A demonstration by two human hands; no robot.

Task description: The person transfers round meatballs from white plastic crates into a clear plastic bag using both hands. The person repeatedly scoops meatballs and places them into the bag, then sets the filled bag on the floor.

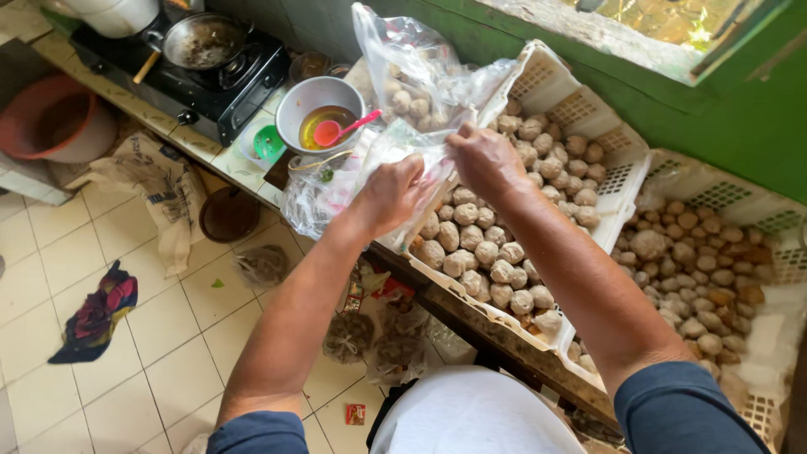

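Head view: your left hand (pixel 393 195) and right hand (pixel 486 158) both pinch a clear bag (pixel 395 155) over the white crate (pixel 551 80) of meatballs (pixel 483 252). Thin, limp and probably slippery; grip it by the rim.

Between your fingers (pixel 458 139) you have a clear plastic bag (pixel 412 76), see-through with pale greyish-brown balls showing inside. Under your fingertips sit more grey-beige meatballs (pixel 487 244) in a white lattice crate (pixel 546 80); beyond your right hand's (pixel 483 160) fingers a second white crate (pixel 723 197) holds balls running from grey to orange-brown. Just past your left hand's (pixel 391 193) fingers stands a white bowl (pixel 294 97) of amber-yellow liquid with a pink spoon (pixel 332 130), a green lid (pixel 269 143) beside it. Farther off: a black stove (pixel 244 84), an orange-red basin (pixel 38 113), cream floor tiles (pixel 143 336), a cloth (pixel 97 315) patterned red, blue and yellow. Your sleeves (pixel 681 412) are dark blue.
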